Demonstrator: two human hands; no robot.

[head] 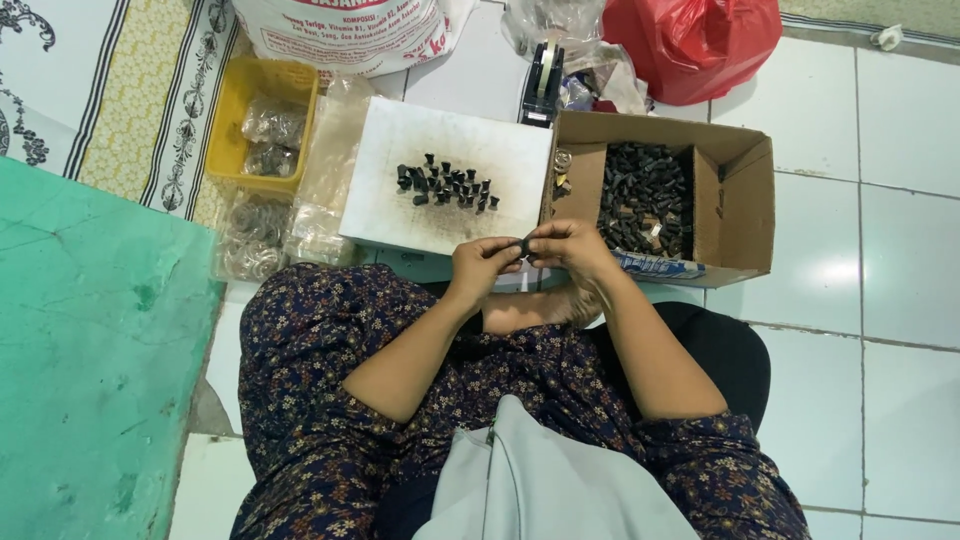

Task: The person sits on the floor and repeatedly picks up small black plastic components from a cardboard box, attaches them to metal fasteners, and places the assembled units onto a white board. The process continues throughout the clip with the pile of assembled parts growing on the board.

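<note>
My left hand (480, 266) and my right hand (568, 247) meet above my lap, fingertips pinched together on one small black part (524, 246). Just beyond them lies a white board (400, 200) with several small black parts (446, 186) standing in a loose cluster. To the right of the board, an open cardboard box (735, 200) holds a heap of the same black parts (645, 198), with a few small metal pieces (561, 172) in its left compartment.
A yellow tray (232, 120) with clear bags of metal rings sits at the back left, more clear bags (255, 235) beside it. A tape dispenser (543, 85), a red plastic bag (690, 45) and a printed white sack (340, 35) stand behind. A green mat (90, 360) lies left.
</note>
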